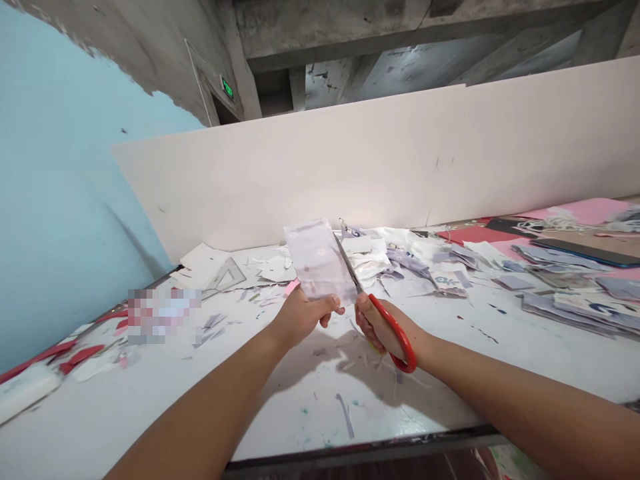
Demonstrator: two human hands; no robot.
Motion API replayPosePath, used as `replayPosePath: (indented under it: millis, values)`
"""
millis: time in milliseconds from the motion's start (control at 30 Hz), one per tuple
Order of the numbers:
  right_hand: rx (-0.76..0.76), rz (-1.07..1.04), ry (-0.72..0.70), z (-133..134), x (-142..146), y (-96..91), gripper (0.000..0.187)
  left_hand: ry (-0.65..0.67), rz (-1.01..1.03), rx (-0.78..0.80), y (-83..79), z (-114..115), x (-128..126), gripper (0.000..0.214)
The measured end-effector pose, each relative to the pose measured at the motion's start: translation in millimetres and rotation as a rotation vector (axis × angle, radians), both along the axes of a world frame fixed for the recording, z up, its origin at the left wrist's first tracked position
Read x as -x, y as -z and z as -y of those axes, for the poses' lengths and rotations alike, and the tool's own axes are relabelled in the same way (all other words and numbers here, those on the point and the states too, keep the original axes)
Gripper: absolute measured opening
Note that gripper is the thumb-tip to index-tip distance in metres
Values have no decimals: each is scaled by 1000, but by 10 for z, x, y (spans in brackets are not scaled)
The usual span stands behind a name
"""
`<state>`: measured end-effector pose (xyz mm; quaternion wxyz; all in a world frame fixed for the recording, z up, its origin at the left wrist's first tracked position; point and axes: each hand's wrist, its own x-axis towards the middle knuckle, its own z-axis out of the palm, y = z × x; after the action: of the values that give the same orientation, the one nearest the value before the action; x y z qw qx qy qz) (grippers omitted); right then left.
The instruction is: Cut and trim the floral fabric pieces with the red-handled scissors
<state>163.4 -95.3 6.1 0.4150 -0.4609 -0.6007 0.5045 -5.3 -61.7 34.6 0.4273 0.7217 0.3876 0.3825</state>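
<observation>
Blue wall (65,180): 9 to 10 o'clock. Lit green sign (227,89): 11 o'clock. Concrete beam (350,40): 12 o'clock, above upright pale panel (350,160). White table (280,420): 6 o'clock, near edge dark.

I can't make out a single word from here. High above and well beyond the left hand (307,312), a small rectangular sign glowing green (227,89) shows against the grey concrete; its marks are too small for me to read. Beyond the right hand (376,325) and off to its right, a flat pale piece with dark blue printing (447,280) carries shapes that might be letters, though I can't tell. Farther right, a white piece bearing a bold navy curl (607,309) shows nothing legible.
</observation>
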Motion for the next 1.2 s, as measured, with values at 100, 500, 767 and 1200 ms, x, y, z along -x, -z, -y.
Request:
replayPosePath:
  millis: [100,500,767,1200]
  values:
    - [23,-11,8,5,12,2,49,13,6,-2,-13,5,1,22]
    - [57,-98,-32,-2,8,9,50,124,23,2,24,29,-45,16]
    - [14,-118,-36,-29,8,48,47,100,10,1,62,19,-46,21]
    - [3,-18,-48,36,21,-13,50,58,514,178,-99,-47,49,45]
